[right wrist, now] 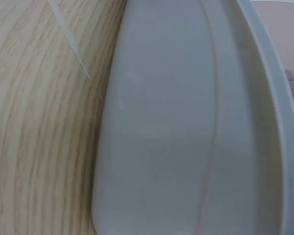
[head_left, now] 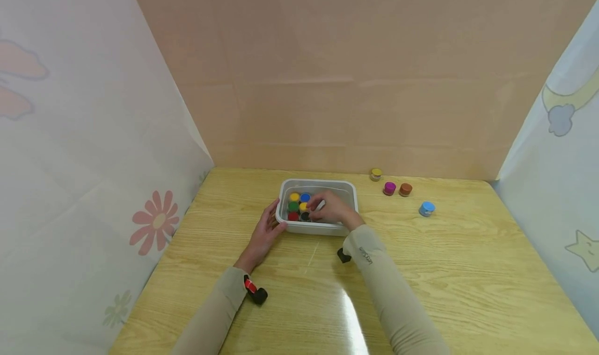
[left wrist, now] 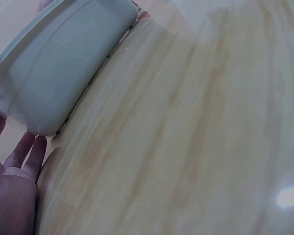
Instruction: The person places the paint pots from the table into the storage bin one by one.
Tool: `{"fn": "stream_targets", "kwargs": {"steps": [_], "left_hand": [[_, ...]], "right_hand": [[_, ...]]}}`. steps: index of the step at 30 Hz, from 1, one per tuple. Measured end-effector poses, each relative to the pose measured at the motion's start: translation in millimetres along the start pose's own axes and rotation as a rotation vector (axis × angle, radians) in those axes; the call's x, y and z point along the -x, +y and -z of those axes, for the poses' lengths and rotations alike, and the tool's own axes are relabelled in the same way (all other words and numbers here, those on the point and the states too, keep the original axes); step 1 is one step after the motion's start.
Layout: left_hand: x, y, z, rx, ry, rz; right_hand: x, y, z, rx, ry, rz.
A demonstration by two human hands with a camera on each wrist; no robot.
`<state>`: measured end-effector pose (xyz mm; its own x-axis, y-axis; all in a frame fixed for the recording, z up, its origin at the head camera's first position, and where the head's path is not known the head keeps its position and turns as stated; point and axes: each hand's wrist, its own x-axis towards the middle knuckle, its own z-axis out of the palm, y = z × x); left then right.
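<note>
A white plastic tub (head_left: 323, 229) with a raised rim stands on the wooden table. In its left part sit small round jars in two rows, with a yellow lid (head_left: 294, 196), a blue lid (head_left: 305, 197), a green lid (head_left: 293, 207), a second yellow lid (head_left: 303, 207) and a red lid (head_left: 293, 217). My left hand (head_left: 267, 234) rests against the tub's left end, thumb by the front corner, extended fingers along the side. Inside the tub, my right hand (head_left: 331, 208) has curled fingers and thumb at a black-lidded jar (head_left: 305, 217). The right wrist view shows mostly the tub's outer wall (right wrist: 157, 117).
Right of the tub, small jars stand apart on the table (head_left: 290, 303): a gold-lidded one (head_left: 376, 174), a magenta one (head_left: 389, 188), a brown one (head_left: 405, 189) and a light blue one (head_left: 427, 209). A tan backdrop (head_left: 346, 84) rises behind the table's far edge.
</note>
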<state>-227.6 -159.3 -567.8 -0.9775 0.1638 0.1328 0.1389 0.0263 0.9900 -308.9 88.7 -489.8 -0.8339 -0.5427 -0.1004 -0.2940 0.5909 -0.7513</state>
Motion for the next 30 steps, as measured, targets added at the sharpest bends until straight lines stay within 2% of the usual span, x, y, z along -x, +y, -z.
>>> {"fn": "stream_targets", "kwargs": {"steps": [9, 14, 21, 25, 28, 30], "left_hand": [[1.1, 1.1, 0.8, -0.008, 0.008, -0.004], [1.3, 1.9, 0.7, -0.014, 0.006, -0.005], [0.1, 0.4, 2.7, -0.011, 0.004, -0.008], [-1.4, -1.2, 3.3, -0.009, -0.002, -0.005], [-1.7, -1.8, 3.1, -0.005, -0.004, -0.001], [-1.3, -1.4, 3.0, -0.001, -0.003, 0.007]], "right_hand": [[15.0, 2.1, 19.6, -0.13, 0.05, 0.007], [29.9, 8.9, 39.5, -0.188, 0.153, 0.044], [53.9, 31.2, 79.5, -0.171, 0.289, -0.004], [75.8, 52.7, 101.4, -0.086, 0.416, -0.028], [95.6, 74.3, 112.6, -0.035, 0.551, -0.05], [108.2, 89.7, 117.6, -0.045, 0.649, -0.082]]}}
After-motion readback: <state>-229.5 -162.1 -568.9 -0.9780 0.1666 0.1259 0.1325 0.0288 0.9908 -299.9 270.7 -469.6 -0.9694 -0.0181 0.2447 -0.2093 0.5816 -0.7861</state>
